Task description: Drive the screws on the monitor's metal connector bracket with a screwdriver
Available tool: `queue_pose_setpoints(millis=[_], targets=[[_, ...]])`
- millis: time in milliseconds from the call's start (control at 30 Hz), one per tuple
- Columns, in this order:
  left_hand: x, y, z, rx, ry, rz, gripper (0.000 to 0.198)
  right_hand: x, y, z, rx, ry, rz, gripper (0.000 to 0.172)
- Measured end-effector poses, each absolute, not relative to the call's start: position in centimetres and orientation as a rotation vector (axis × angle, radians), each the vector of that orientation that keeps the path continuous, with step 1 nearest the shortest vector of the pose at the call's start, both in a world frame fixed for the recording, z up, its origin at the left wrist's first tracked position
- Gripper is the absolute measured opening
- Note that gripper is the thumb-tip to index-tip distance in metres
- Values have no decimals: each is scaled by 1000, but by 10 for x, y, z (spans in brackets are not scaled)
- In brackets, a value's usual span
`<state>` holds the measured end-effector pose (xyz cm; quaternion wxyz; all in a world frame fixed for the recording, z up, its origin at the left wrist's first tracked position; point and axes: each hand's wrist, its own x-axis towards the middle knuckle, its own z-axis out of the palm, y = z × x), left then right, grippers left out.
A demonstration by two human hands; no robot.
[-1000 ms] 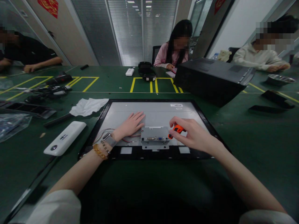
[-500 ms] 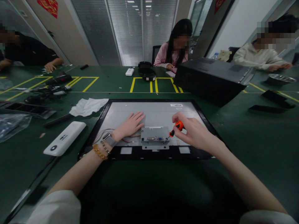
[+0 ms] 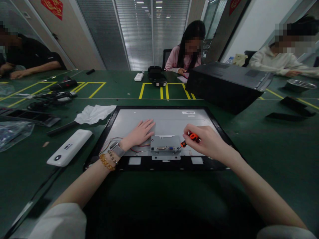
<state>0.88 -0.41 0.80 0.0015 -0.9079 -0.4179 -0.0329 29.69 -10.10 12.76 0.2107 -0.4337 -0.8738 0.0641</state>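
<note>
A monitor panel (image 3: 169,116) lies back side up on the green table, its metal back framed in black. Near its front edge sits a metal bracket box (image 3: 165,142) with a white and a blue video port. My left hand (image 3: 141,133) rests flat on the panel left of the box, fingers spread. In my right hand (image 3: 204,137) is an orange and black screwdriver (image 3: 193,136), held tilted, its shaft slanting down to the box's right end. Whether the tip sits in a screw is too small to tell. Thin wires (image 3: 139,145) run under my left wrist to the box.
To the left lie a white power bank (image 3: 69,147) with a cable, a crumpled tissue (image 3: 94,114) and tangled black cables (image 3: 52,98). A large black casing (image 3: 224,83) stands at the back right, near a metal bowl (image 3: 300,85). Three people sit around the table.
The fingers of my right hand have shifted around the screwdriver handle, which has turned slightly. My left hand stays in place. At the far left, a person's arm has moved leftward.
</note>
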Motion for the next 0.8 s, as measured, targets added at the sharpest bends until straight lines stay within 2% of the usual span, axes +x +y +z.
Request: queue_pose_setpoints(millis=[300, 567, 800], targets=[[7, -3, 5, -2864, -1298, -132, 56, 295, -105, 138, -1241, -2448, 370, 7], [8, -3, 6, -2869, -1303, -118, 55, 296, -108, 139, -1250, -2444, 474, 20], [8, -4, 7, -2860, -1281, -128, 54, 294, -106, 135, -1278, -2422, 514, 16]])
